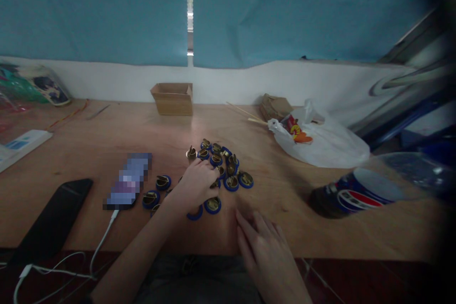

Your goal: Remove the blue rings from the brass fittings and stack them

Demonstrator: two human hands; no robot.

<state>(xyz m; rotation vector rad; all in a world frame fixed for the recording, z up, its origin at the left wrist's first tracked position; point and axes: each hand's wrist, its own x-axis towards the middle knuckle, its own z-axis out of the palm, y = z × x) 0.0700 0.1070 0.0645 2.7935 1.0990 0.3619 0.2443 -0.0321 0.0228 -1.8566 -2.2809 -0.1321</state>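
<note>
Blue-rimmed round badges with brass-coloured metal clips on their upturned backs lie in a loose cluster [231, 182] on the wooden table. My left hand [200, 181] reaches over the middle of them, its fingers bent down among the pieces. Its fingertips are partly hidden, so what they grip does not show. Near my left forearm lie a few more badges [151, 198], some half covered by the arm. My right hand [261, 237] rests at the front edge of the table, right of the cluster. Its thumb and fingers are drawn together, and nothing shows between them.
A phone with a lit screen [128, 180] and a black phone-shaped object [57, 216] lie at left, beside white cables. A small cardboard box [173, 100] stands by the wall. On the right are a white plastic bag [331, 145] and a tilted-looking Pepsi bottle [352, 194].
</note>
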